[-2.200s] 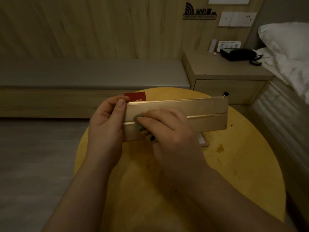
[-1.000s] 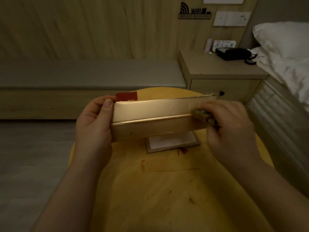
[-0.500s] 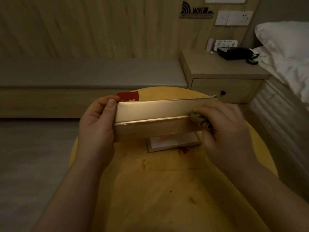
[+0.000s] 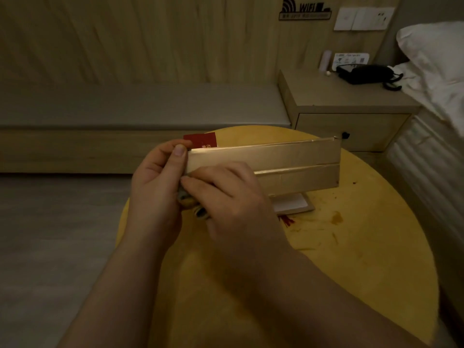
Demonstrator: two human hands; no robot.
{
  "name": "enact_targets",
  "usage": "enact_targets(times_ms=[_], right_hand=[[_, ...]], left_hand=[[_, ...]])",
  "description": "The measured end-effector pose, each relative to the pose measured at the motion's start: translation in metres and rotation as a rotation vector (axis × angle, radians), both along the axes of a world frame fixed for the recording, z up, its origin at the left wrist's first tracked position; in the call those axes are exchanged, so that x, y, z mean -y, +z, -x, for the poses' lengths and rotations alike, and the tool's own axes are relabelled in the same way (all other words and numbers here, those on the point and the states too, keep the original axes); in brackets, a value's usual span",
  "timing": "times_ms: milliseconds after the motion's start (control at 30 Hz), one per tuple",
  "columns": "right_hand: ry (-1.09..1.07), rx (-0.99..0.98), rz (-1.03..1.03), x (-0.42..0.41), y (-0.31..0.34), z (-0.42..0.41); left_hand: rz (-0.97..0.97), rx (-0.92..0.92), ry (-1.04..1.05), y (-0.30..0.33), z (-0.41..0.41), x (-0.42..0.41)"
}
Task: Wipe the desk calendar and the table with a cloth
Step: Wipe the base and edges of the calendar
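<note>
Right hand (image 4: pixel 233 197) fingers (image 4: pixel 200 183) press cloth (image 4: pixel 187 198) against calendar (image 4: pixel 288 164).

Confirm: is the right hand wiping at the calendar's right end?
No. The right hand presses the cloth against the left end of the desk calendar, beside the left hand.

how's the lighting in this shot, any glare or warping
Head view: dim, warm light; a bright sheen runs along the upper left of the desk calendar beside the left hand; the cloth under the right hand is murky; wide-angle lens bows the table rim and room edges.
</note>
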State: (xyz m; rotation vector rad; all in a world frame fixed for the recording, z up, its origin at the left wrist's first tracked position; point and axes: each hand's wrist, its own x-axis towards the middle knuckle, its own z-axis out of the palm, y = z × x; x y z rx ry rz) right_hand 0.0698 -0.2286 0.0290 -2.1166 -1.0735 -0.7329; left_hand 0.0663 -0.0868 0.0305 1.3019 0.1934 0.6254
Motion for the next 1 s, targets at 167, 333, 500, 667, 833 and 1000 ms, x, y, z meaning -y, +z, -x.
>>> enact_targets(times_ms=[167,333,500,667,833,1000], right_hand=[[-0.037,0.053,-0.001,0.029,-0.002,-0.01],[-0.221,0.077,0.003,0.102,-0.008,-0.038],[-0.415,0.048,0.058,0.159,-0.015,-0.065],[-0.318,0.123,0.048,0.15,-0.02,-0.061],[-0.165,0.137,0.033,0.099,-0.022,-0.038],[-0.014,0.123,-0.012,0.038,-0.028,-0.01]], left_hand=[[-0.035,-0.021,0.062,-0.002,-0.002,-0.001],[-0.047,-0.046,0.099,-0.001,-0.002,0.0],[-0.071,-0.032,0.099,-0.001,-0.002,0.0],[-0.076,-0.014,0.096,-0.001,-0.003,0.001],[-0.058,-0.019,0.084,-0.002,-0.001,-0.001],[-0.035,-0.016,0.087,-0.002,-0.002,0.001]])
